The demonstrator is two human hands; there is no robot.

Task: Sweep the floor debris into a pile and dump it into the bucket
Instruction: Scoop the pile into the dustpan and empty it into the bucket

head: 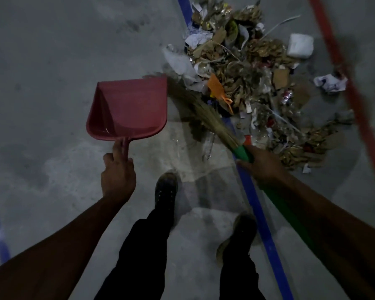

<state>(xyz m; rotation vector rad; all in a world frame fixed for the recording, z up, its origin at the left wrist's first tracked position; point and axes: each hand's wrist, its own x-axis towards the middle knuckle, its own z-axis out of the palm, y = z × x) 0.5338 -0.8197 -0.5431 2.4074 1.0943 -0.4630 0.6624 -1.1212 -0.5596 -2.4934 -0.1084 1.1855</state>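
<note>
1. The debris pile (247,79) is heaped on the grey concrete floor (52,61); it is made up of brown cardboard scraps, dry leaves, crumpled paper and foil bits.
2. An orange plastic piece (218,89) is seen on the near-left edge of the pile, and a white wrapped packet (300,45) lies at its far-right edge.
3. A crumpled paper ball (329,83) is located just right of the pile, apart from the main heap.
4. The broom (204,113) is laid diagonally against the near-left side of the pile; its straw bristles touch the pile's edge and its green handle runs back toward the person.
5. The green handle is grasped by the right hand (262,165), fingers wrapped round it just below the bristle binding.
6. The red dustpan (130,109) is positioned just left of the pile, its open mouth facing the pile; no debris is seen in its tray.
7. The dustpan's thin handle is held by the left hand (118,174), one finger extended along it.
8. A blue floor stripe (256,204) passes under the pile; a red floor stripe (355,100) runs along its right side.
9. Two dark shoes (166,191) are planted on the near side of the pile.
</note>
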